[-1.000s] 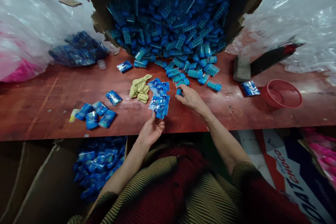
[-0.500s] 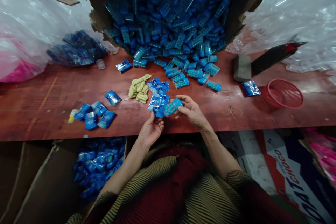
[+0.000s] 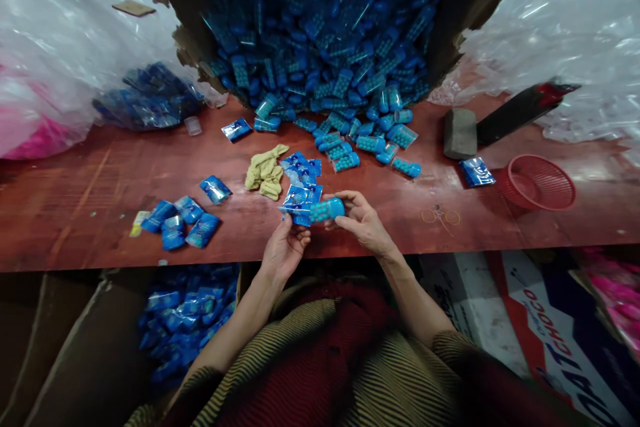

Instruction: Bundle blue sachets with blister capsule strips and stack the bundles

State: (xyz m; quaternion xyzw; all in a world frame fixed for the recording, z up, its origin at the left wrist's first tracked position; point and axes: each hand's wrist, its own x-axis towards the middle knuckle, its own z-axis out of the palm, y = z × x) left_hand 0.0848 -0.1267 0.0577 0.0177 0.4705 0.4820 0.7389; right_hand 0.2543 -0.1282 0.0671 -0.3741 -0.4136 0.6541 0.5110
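My right hand (image 3: 366,223) is closed around the blue-capped end of a small clear bottle (image 3: 321,211) filled with light blue balls. The bottle lies nearly level, its clear end pointing left over a printed blue packet (image 3: 299,198). At that packet's lower left edge, my left hand (image 3: 287,245) pinches with thumb and fingers; whether the bottle's end is inside the packet or only against it, I cannot tell. More flat blue packets (image 3: 301,167) lie fanned out just beyond. Beside them sits a crumpled yellowish cloth or glove (image 3: 265,172).
A torn-open carton (image 3: 193,57) spills many similar bottles (image 3: 370,143) onto the red table (image 3: 100,213). Filled blue packets (image 3: 174,231) lie at left. To the right are a red basket (image 3: 540,181), a grey block (image 3: 461,133) and rubber bands (image 3: 440,216). Below the edge, more packets (image 3: 190,313) are piled.
My right hand has turned the bottle from a tilt to nearly level and brought it slightly left, over the packet. My left hand keeps its pinch and has shifted slightly left.
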